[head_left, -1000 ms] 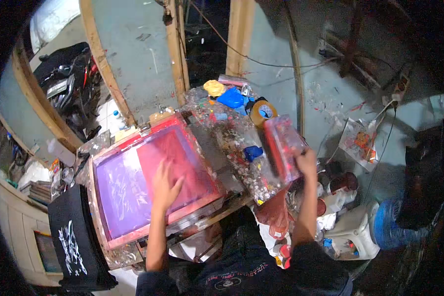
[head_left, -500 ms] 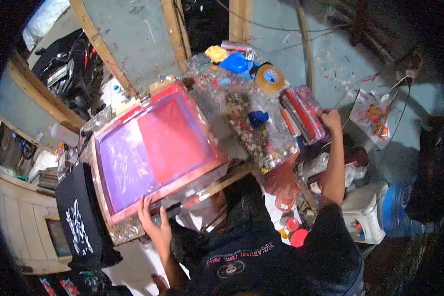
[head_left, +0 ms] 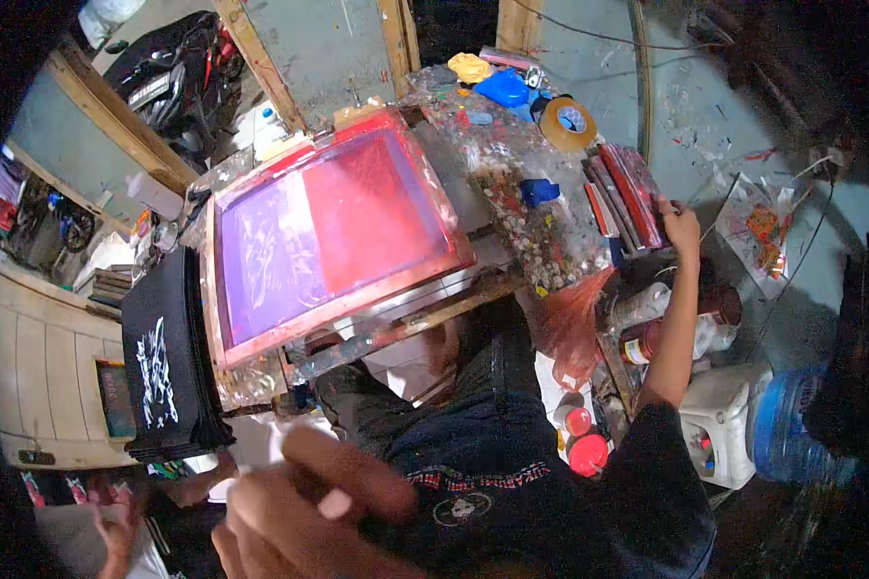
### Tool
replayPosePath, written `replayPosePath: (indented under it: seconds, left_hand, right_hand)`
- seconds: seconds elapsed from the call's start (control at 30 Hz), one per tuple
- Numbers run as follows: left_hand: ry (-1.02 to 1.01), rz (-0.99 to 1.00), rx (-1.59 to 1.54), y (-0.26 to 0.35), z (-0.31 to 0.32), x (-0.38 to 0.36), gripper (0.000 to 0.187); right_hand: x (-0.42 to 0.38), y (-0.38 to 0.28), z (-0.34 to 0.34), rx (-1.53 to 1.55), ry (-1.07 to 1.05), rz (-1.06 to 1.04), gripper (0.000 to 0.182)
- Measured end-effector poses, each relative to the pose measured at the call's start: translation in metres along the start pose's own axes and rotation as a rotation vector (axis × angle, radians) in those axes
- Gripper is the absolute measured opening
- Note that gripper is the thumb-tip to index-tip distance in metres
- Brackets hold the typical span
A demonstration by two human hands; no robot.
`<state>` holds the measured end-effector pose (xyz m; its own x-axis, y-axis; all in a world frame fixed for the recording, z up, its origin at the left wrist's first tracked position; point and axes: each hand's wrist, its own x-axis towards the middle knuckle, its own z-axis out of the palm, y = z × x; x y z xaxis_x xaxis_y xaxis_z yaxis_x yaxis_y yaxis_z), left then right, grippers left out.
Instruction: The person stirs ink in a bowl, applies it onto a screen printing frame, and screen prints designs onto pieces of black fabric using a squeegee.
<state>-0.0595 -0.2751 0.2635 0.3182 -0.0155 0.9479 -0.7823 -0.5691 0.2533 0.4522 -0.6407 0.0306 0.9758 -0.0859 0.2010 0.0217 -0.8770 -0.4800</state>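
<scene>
My right hand is closed on the outer edge of a row of red and dark slats that look like squeegees, at the table's right end. Close to the camera at the bottom, my left hand looms large and partly blurred. Its fingers are half curled and apart, with nothing visible in them. Beyond it lies a framed printing screen, its mesh purple on the left half and red on the right. Black fabric with a white print hangs in a stack beside the screen's left edge.
A roll of tape, a blue lump and a yellow cloth lie on the stained tabletop. Bottles, a white jerrycan and a blue water jug stand at right. Another person's hand shows at lower left.
My left hand has left the screen's near edge and come up close to the camera. My right hand stays at the slats. The view has shifted, and another person's hand has appeared at lower left.
</scene>
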Motion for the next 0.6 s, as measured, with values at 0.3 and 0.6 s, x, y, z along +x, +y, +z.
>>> replayPosePath:
  seconds: [0.3,0.6]
  left_hand:
    - [0.075,-0.101,-0.040,-0.003,0.010,-0.042,0.032]
    - [-0.399,-1.342,-0.169,-0.093,0.060,-0.216,0.037]
  right_hand:
    - [-0.253,0.000,0.010,0.470,0.550,-0.276,0.028]
    - [-0.589,0.228,0.199,0.534,-0.093,0.407,0.024]
